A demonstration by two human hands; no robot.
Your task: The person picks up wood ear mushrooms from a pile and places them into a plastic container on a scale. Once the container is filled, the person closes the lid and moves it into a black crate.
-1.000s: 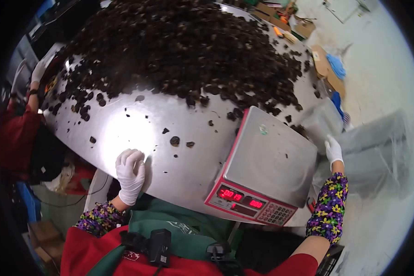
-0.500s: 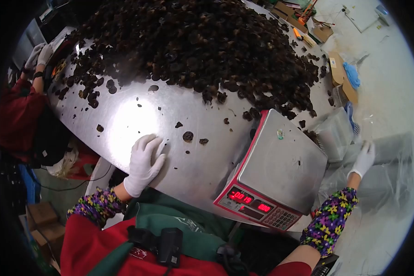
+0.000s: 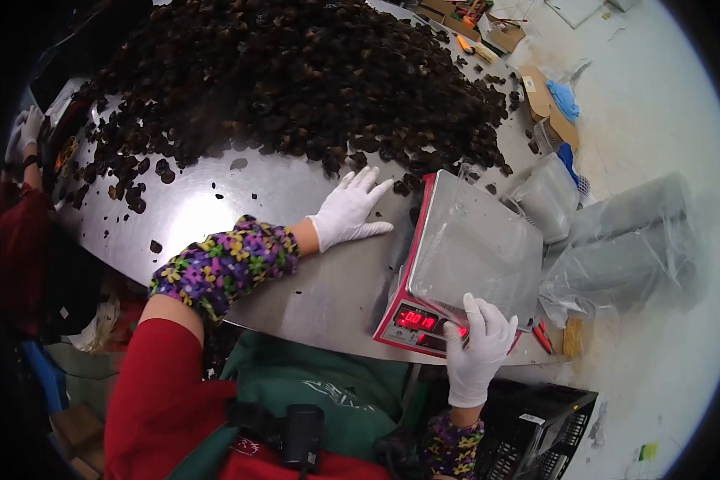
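My left hand (image 3: 350, 210), in a white glove, is stretched over the metal table with fingers spread, beside the front edge of a big heap of dark dried wood ear mushrooms (image 3: 296, 88). It holds nothing. At the front of the red-framed digital scale (image 3: 412, 320) is my gloved right hand (image 3: 478, 348), its thumb and fingers on the near edge of a clear plastic container (image 3: 468, 256). The container overlaps the scale's metal plate and is hard to see against it. Red digits show -0.019, and the hand covers part of the panel.
More clear containers (image 3: 548, 196) and plastic-wrapped stacks (image 3: 624, 240) stand right of the scale. Red-handled pliers (image 3: 542, 338) and a brush (image 3: 572, 336) lie at the table's near right corner. A black crate (image 3: 528, 424) is below. Another person's gloved hands (image 3: 28, 128) are at far left.
My right hand has come back from the stacked containers to the scale's front with a clear container. My left hand has moved right and forward toward the heap. The view has shifted.
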